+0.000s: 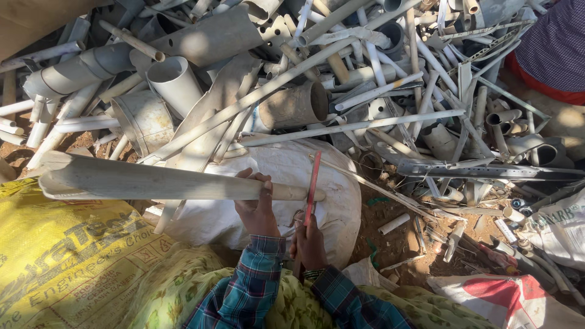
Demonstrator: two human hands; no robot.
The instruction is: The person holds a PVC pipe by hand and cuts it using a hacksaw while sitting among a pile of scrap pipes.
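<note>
Plaid-sleeved left hand [257, 210] around dusty (pale) pipe [152, 181]

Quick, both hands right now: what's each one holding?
Left hand: closed around the long grey pipe.
Right hand: closed on the red-bladed saw.

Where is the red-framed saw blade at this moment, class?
In the head view the red saw stands near centre, held by the right hand, its blade across the pale pipe that the left hand grips, over the white sack.

Dusty, matt grey plastic pipe [152, 181] rests on a coarse woven white sack [329, 201]; the saw blade [312, 189] is red-painted metal. Scuffed plastic offcuts [365, 85] lie heaped on rough brown dirt [390, 244], beside a yellow woven sack [67, 256].
</note>
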